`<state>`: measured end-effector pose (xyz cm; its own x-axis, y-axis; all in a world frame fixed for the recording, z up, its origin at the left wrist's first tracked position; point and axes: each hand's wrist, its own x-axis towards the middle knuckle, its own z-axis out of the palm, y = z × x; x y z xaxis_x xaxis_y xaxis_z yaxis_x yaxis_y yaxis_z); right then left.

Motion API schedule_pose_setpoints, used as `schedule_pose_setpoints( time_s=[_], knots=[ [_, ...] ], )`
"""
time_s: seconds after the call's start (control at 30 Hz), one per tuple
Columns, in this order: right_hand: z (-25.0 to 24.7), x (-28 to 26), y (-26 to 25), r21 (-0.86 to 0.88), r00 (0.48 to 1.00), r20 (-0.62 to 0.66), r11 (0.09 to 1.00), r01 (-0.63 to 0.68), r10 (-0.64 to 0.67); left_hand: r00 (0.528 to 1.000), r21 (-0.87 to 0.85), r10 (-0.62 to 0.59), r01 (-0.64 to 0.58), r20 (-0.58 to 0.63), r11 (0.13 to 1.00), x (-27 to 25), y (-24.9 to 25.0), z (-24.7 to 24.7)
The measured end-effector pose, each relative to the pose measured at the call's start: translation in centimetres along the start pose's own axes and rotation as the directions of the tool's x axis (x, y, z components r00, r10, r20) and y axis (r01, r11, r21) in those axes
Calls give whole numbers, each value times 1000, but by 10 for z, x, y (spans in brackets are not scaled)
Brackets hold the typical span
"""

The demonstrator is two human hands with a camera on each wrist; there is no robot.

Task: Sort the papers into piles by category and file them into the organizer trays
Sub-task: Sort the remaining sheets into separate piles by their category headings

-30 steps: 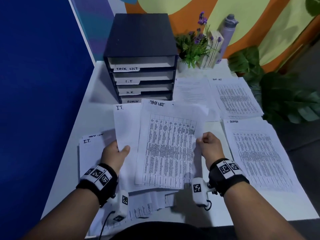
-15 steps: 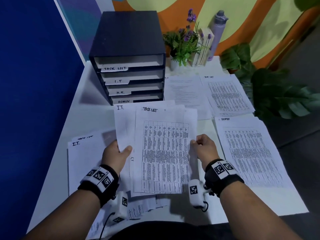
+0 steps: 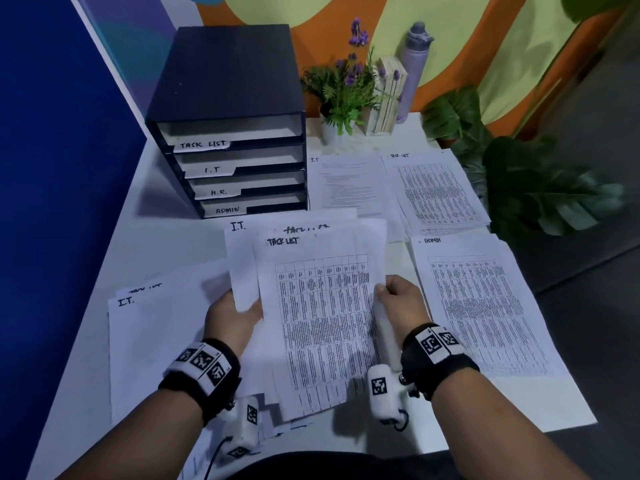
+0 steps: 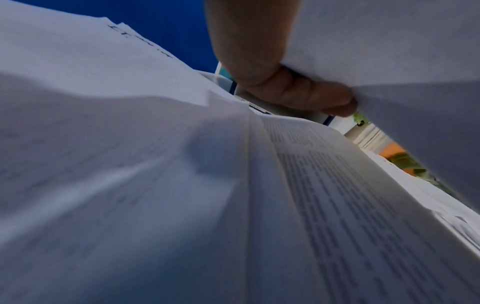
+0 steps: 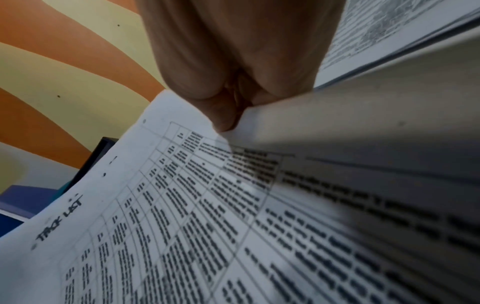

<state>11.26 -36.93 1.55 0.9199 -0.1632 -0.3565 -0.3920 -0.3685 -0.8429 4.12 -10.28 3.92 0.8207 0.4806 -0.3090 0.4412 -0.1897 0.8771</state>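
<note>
Above the near middle of the white table (image 3: 114,237), the person holds a fanned bundle of papers (image 3: 311,258) between both hands. The top sheet (image 3: 322,327), headed "TASK LIST" and printed with a table, is pinched at its right edge by the right hand (image 3: 401,301): thumb on the printed face, fingers curled behind it. The right wrist view confirms the fingertips (image 5: 226,115) clamped on that edge. The left hand (image 3: 230,320) grips the bundle's left side, thumb on top of a sheet headed "I.T."; in the left wrist view its fingers (image 4: 298,92) curl under the paper.

Around it:
- Organizer (image 3: 228,126), dark, four trays, at the back left of the table, just beyond the bundle's top edge. Labels top to bottom: TASK LIST, I.T, H.R., ADMIN.
- I.T. pile (image 3: 346,183) just right of the organizer.
- Task list pile (image 3: 438,192) beside it, further right.
- Admin pile (image 3: 481,306) just right of the right hand.
- Loose unsorted sheets (image 3: 156,337) under and left of the left hand, one headed "I.T."
- Potted plant (image 3: 346,88), small wooden crate (image 3: 386,95) and purple bottle (image 3: 414,67) along the back edge.

The held bundle hides the table's middle and the organizer's bottom front edge.
</note>
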Motion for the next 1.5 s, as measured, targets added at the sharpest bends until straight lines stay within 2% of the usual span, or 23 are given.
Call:
schedule_pose_setpoints(
  time_s=[0.07, 0.13, 0.23, 0.33, 0.43, 0.5, 0.57, 0.63, 0.7, 0.8, 0.83, 0.93, 0.97, 1.0, 1.07, 1.13, 1.17, 1.27, 1.4, 1.5],
  knots=[
    [-6, 5, 1, -60, 997, -68, 998, 18, -22, 998, 72, 29, -25, -53, 997, 4, 4, 1],
    [-19, 11, 6, -214, 989, -136, 976, 31, -61, 991, 108, 42, -29, -126, 994, 13, 7, -3],
    [-37, 15, 18, -400, 980, -175, 916, 15, -92, 972, 71, 61, -46, -227, 996, 24, 13, -11],
    [-52, 20, 27, -401, 971, -227, 916, -18, -80, 960, -27, 40, -50, -277, 998, 32, 21, -14],
    [-66, 32, 19, -284, 943, -322, 959, -10, -85, 981, -199, -36, -3, -190, 980, 39, 23, -7],
    [-71, 38, 3, -196, 932, -339, 978, 67, -131, 997, -321, -76, 63, -28, 945, 37, 28, 7],
    [-69, 42, -16, -119, 937, -294, 980, 161, -189, 985, -359, -66, 119, 157, 926, 30, 38, 27],
    [-62, 42, -34, -68, 939, -238, 968, 240, -249, 950, -407, -37, 168, 309, 898, 22, 48, 47],
    [-52, 41, -47, 80, 954, -170, 961, 264, -247, 927, -378, -23, 175, 373, 909, 20, 56, 65],
    [-52, 48, -49, 312, 982, -43, 931, 189, -185, 961, -299, -36, 122, 275, 946, 35, 59, 90],
    [-55, 50, -47, 313, 986, 9, 937, 157, -168, 973, -299, -49, 117, 226, 947, 39, 62, 92],
    [-78, 61, -31, 56, 975, 200, 995, 85, -94, 989, -316, -66, 106, 132, 943, 62, 76, 109],
    [-85, 65, -25, 54, 971, 221, 996, 74, -85, 989, -305, -63, 102, 137, 947, 70, 82, 116],
    [-91, 69, -20, 64, 977, 196, 995, 74, -85, 987, -278, -51, 93, 152, 956, 77, 89, 124],
    [-105, 84, -17, 72, 996, 9, 994, 83, -84, 985, -148, -11, 37, 173, 988, 94, 95, 140],
    [-121, 107, -15, 45, 982, -181, 997, 59, -50, 984, 28, 17, -22, 178, 999, 107, 101, 153],
    [-129, 119, -14, 59, 972, -233, 997, 53, -38, 987, 100, 29, -46, 160, 994, 112, 107, 160],
    [-152, 149, -10, 69, 959, -283, 997, 45, -24, 993, 291, 89, -107, 76, 951, 121, 119, 176],
    [-170, 172, -2, 18, 939, -340, 998, 56, -46, 987, 214, 154, -140, -49, 967, 127, 122, 198],
    [-175, 185, 10, -46, 913, -400, 997, 62, -75, 969, 281, 233, -202, -78, 938, 140, 113, 210]
  ],
)
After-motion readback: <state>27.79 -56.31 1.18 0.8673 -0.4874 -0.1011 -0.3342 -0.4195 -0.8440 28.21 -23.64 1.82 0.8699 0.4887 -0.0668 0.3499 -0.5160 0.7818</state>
